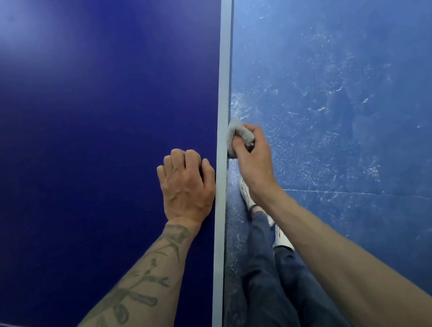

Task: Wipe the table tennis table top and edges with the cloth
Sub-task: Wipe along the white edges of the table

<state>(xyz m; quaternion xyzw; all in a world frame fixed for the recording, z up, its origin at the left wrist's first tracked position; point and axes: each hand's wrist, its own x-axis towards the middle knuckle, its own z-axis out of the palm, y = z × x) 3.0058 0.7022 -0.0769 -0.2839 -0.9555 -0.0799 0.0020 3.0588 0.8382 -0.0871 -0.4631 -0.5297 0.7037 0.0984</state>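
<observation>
Now, cloth (237, 133): sitting bunched against the outer side of the worktop edge (226, 76), partway along it.
Right hand (253, 154): fingers curling round the cloth, pressing it to that edge.
Left hand (185, 182): resting on the worktop (76, 129) just inside the edge, fingers curled under, holding nothing.
Progress: edge wiping is seemingly going on; the stretch of edge beyond the cloth is likely waiting; whether the top is wiped, I cannot tell.
Writing: no brand or label is showing.

Blue floor (346, 43) scuffed with whitish marks, thin seam line (383, 194) across it, person's grey-blue trousers (265, 282) and white shoes (282, 237) at bottom centre.
</observation>
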